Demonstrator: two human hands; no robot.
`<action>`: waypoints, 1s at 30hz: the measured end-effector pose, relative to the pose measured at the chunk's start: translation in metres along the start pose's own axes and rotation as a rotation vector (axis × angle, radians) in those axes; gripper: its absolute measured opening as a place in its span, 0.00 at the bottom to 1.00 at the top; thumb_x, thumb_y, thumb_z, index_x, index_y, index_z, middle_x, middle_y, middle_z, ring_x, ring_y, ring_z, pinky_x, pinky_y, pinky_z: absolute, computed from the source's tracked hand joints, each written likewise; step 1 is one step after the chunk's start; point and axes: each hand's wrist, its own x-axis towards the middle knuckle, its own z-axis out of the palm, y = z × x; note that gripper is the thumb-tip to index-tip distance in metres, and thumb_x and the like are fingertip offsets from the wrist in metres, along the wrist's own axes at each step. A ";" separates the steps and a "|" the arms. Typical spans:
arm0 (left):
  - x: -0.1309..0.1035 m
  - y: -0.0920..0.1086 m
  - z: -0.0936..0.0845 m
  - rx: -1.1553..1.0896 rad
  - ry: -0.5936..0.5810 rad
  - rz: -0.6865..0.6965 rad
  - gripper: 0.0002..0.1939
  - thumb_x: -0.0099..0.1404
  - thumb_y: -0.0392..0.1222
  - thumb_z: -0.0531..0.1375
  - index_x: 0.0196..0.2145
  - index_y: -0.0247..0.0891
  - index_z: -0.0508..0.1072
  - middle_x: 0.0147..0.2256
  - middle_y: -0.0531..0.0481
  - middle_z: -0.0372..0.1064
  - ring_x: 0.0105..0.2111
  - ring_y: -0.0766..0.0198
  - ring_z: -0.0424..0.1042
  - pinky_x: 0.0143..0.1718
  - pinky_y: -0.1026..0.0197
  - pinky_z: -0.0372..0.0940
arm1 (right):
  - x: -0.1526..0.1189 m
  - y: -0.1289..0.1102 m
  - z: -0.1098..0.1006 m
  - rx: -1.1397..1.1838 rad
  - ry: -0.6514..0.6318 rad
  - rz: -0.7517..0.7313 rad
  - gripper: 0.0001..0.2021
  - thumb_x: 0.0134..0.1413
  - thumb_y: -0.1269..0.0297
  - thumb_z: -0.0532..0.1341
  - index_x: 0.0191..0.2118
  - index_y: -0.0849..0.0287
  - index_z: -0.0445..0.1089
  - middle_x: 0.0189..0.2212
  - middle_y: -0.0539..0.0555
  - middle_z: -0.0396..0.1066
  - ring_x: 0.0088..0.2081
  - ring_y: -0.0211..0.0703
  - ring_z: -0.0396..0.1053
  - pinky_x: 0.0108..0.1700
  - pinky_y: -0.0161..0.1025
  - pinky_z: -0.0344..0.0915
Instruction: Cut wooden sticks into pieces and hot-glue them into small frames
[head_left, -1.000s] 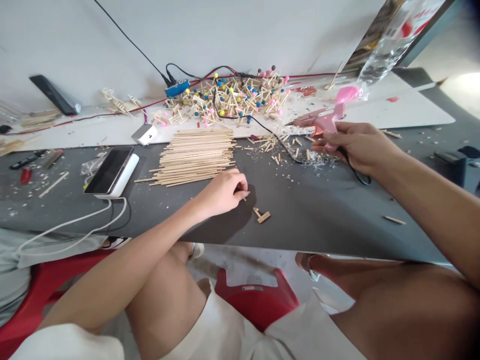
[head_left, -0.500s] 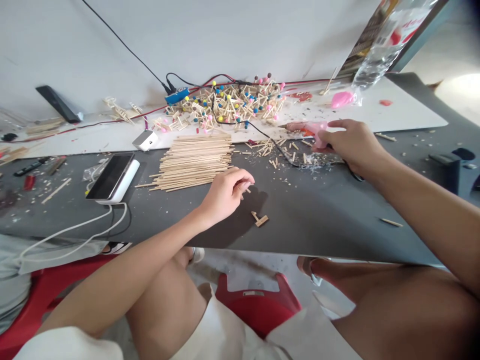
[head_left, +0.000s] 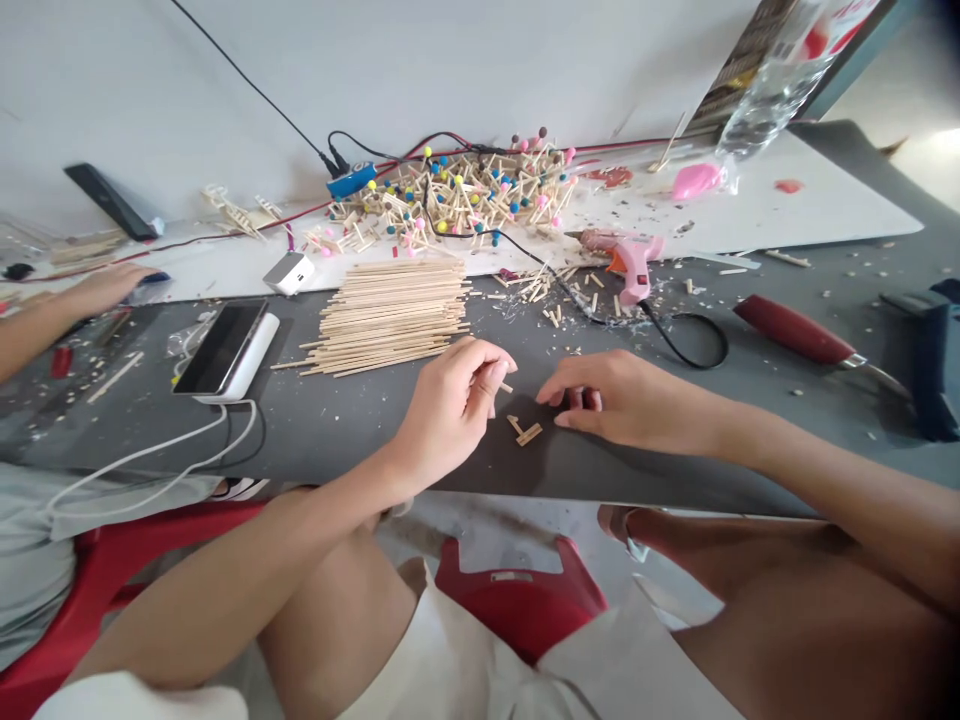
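Observation:
My left hand (head_left: 455, 405) is closed in a pinch; the tip of a short wooden stick (head_left: 507, 388) pokes out past its fingers. Just below lies a small T-shaped wooden piece (head_left: 527, 434) on the grey table. To its right, my right hand (head_left: 622, 400) hovers low with curved fingers apart and nothing visible in them. Farther back, a pink hot glue gun (head_left: 634, 262) rests on its side, nozzle pointing left. A row of thin wooden sticks (head_left: 394, 318) is laid out behind my left hand.
A heap of stick pieces with coloured balls (head_left: 465, 200) covers part of the white board (head_left: 817, 200). A red-handled tool (head_left: 795, 328) lies at right. At left are a phone on a white power bank (head_left: 225, 352) and another person's hand (head_left: 105, 290). Wood scraps surround the glue gun.
My right hand has let go of the glue gun and come down toward the T-shaped piece. My left hand stays nearly in place. Another person's hand has appeared at the left.

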 end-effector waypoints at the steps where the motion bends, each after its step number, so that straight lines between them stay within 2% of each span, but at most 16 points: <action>1: -0.002 -0.002 -0.001 0.002 -0.004 -0.015 0.13 0.74 0.46 0.51 0.39 0.37 0.71 0.28 0.51 0.68 0.23 0.71 0.67 0.28 0.65 0.62 | -0.001 0.000 0.003 0.023 -0.012 -0.001 0.11 0.53 0.68 0.62 0.42 0.54 0.76 0.36 0.51 0.76 0.33 0.40 0.72 0.35 0.37 0.67; 6: -0.014 -0.009 -0.007 0.036 -0.050 -0.077 0.12 0.74 0.46 0.51 0.37 0.37 0.69 0.24 0.54 0.65 0.22 0.71 0.66 0.26 0.67 0.60 | -0.012 -0.002 0.012 0.070 -0.014 0.005 0.07 0.53 0.68 0.62 0.37 0.52 0.77 0.35 0.49 0.76 0.30 0.37 0.71 0.32 0.34 0.66; 9: -0.022 -0.014 -0.012 0.058 -0.113 -0.155 0.12 0.73 0.47 0.52 0.36 0.38 0.68 0.23 0.55 0.66 0.22 0.71 0.66 0.25 0.68 0.61 | -0.018 -0.005 0.016 0.089 0.055 0.042 0.07 0.54 0.69 0.62 0.36 0.53 0.77 0.35 0.50 0.75 0.30 0.37 0.71 0.32 0.35 0.67; 12: -0.030 -0.018 -0.016 -0.063 -0.246 -0.329 0.14 0.73 0.50 0.51 0.37 0.38 0.67 0.25 0.54 0.69 0.19 0.71 0.68 0.18 0.70 0.61 | -0.020 -0.008 0.020 0.042 0.121 0.062 0.11 0.55 0.70 0.62 0.41 0.51 0.78 0.36 0.51 0.75 0.29 0.37 0.71 0.31 0.35 0.67; 15: -0.034 -0.017 -0.017 -0.202 -0.321 -0.429 0.15 0.72 0.53 0.51 0.37 0.38 0.66 0.31 0.49 0.74 0.21 0.68 0.72 0.17 0.69 0.66 | -0.022 -0.010 0.022 0.005 0.103 0.020 0.12 0.55 0.71 0.60 0.41 0.51 0.79 0.36 0.51 0.75 0.28 0.36 0.70 0.30 0.35 0.66; 19: -0.036 -0.014 -0.018 -0.332 -0.338 -0.489 0.16 0.71 0.55 0.53 0.37 0.38 0.66 0.38 0.44 0.75 0.27 0.65 0.76 0.20 0.67 0.69 | -0.023 -0.014 0.026 0.008 0.073 -0.032 0.10 0.56 0.72 0.59 0.35 0.52 0.78 0.35 0.51 0.75 0.25 0.35 0.67 0.29 0.34 0.64; 26: -0.033 -0.012 -0.020 -0.465 -0.399 -0.556 0.16 0.70 0.54 0.55 0.35 0.38 0.63 0.42 0.42 0.75 0.29 0.63 0.78 0.20 0.68 0.69 | -0.019 -0.015 0.032 -0.014 0.131 -0.009 0.10 0.56 0.72 0.59 0.38 0.53 0.77 0.34 0.51 0.74 0.28 0.37 0.69 0.31 0.35 0.65; 30: -0.033 -0.011 -0.019 -0.511 -0.433 -0.581 0.16 0.70 0.54 0.55 0.36 0.38 0.63 0.44 0.40 0.75 0.29 0.63 0.78 0.20 0.68 0.68 | -0.018 -0.013 0.033 -0.013 0.131 0.000 0.14 0.57 0.71 0.59 0.46 0.50 0.76 0.35 0.51 0.74 0.29 0.39 0.71 0.30 0.36 0.65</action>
